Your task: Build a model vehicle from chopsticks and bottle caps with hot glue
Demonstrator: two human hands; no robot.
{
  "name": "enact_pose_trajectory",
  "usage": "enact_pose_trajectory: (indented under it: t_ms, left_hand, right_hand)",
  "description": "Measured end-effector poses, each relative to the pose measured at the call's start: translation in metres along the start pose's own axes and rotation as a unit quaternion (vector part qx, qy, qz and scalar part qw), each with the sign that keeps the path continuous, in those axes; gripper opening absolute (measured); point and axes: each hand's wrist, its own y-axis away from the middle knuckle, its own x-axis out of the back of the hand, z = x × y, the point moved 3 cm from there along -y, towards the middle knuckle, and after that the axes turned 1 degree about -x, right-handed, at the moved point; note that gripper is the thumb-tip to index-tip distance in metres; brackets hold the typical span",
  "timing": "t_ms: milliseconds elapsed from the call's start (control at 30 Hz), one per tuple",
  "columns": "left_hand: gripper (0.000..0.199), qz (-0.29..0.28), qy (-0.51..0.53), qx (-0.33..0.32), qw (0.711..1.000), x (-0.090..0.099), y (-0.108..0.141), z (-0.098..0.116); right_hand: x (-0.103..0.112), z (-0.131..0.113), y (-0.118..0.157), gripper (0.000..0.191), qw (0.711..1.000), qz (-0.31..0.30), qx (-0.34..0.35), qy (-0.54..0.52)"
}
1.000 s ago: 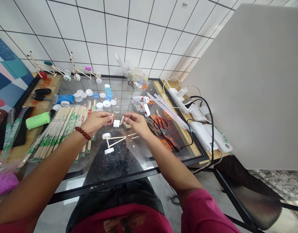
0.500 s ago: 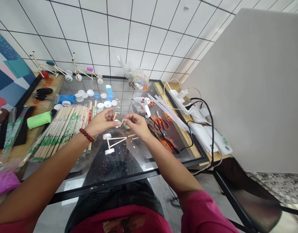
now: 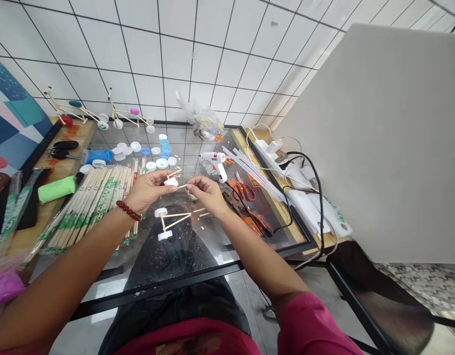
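My left hand (image 3: 146, 190) is closed on a white bottle cap (image 3: 171, 182) with a short wooden stick assembly (image 3: 174, 172) rising beside it. Between thumb and finger, my right hand (image 3: 207, 194) pinches a thin piece of wooden stick (image 3: 182, 186), whose other end touches the cap or the left thumb; which of these, I cannot tell. Just below the hands, a triangular stick frame (image 3: 176, 215) with two white bottle caps at one end lies on the glass tabletop (image 3: 212, 246). Short cut sticks (image 3: 202, 212) lie beside its tip.
Wrapped chopsticks (image 3: 90, 202) are spread at left. Loose white and blue caps (image 3: 161, 163) lie behind the hands. A glue gun (image 3: 217, 162), glue sticks (image 3: 253, 170), red-handled scissors (image 3: 244, 190) and a power strip (image 3: 266, 150) are at right. Two stick tricycles (image 3: 129, 113) stand at the back.
My left hand has shifted slightly left and turned the cap with its stick assembly, so more of it shows. The piece in my right hand now lies flatter. The view has tilted slightly.
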Motion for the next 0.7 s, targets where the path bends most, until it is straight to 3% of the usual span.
enact_pose_trajectory:
  t_ms: [100, 300, 700]
  left_hand:
    - [0.070, 0.015, -0.023, 0.001, 1.000, 0.0020, -0.0006, -0.0006]
    - [0.058, -0.009, -0.123, 0.001, 0.992, -0.0029, 0.0038, 0.0042]
    - [0.049, -0.023, -0.134, -0.022, 0.990, -0.0072, 0.0063, 0.0046]
  right_hand:
    - [0.0002, -0.0021, 0.0008, 0.043, 1.000, 0.023, 0.008, -0.009]
    - [0.0021, -0.0050, 0.0018, 0.051, 0.999, 0.043, 0.029, 0.000]
    - [0.0051, -0.0031, 0.0015, 0.043, 0.997, 0.053, 0.036, 0.050]
